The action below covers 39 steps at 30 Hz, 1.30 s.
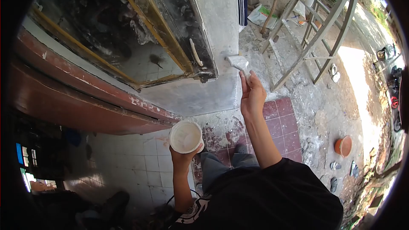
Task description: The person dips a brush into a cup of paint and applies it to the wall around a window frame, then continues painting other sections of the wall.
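In my right hand is a paintbrush, its handle pinched in my fingers. The white-coated bristle end lies at the edge of the grey-white wall; whether it touches is hard to tell. Lower down, my left hand is wrapped round a white tub from below and the side. Thick white paint or a similar paste coats the inside of the tub. Left of the brush is a window with a dark, smeared pane and a yellow-brown frame, bearing a pale handle.
A wooden stepladder stands at the upper right, near a hoe-like tool. Another person's striped trouser leg shows behind the wall. An orange-brown bucket and sandals lie at right. Red tiles are underfoot.
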Motion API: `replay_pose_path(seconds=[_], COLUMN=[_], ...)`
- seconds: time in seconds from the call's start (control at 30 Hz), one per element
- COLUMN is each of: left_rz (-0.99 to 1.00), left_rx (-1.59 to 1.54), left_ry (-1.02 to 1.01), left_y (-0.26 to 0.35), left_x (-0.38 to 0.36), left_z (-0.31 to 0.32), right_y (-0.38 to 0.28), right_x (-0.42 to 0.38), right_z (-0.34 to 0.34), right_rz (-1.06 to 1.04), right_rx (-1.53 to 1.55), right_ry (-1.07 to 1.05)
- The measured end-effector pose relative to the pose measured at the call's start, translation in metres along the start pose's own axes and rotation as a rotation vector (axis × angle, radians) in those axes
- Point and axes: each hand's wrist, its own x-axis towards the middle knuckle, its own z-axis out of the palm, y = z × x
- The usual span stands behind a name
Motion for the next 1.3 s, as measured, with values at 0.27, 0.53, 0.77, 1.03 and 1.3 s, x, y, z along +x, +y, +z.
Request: replay_pose_path(seconds=[0.27,0.53,0.77,1.03,1.3], left_rz=[0.019,0.062,-0.016,0.040,0.002], left_rx=[-0.026,-0.021,-0.029,-0.015,-0.028], left_ry=[-0.040,-0.036,-0.018,-0.013,0.006], left_y=[0.006,0.003,0.007,-0.003,0.001], left_x=[0.004,0.002,-0.001,0.004,0.013], left_z=[0.010,0.004,0.000,0.004,0.008], right_y=[-0.048,-0.079,-0.088,-0.026,-0.017], right_x=[-0.042,-0.065,-0.054,-0.003,0.005], right_z=[0.066,0.073,0.098,0.085,0.028], right_rz=[-0.220,-0.364,-0.552,-0.548,-0.606], right_rx=[-0.075,-0.120,-0.032,-0.255,-0.581], right_ry=[-0.320,-0.439,-0.541,-0.434,-0.290])
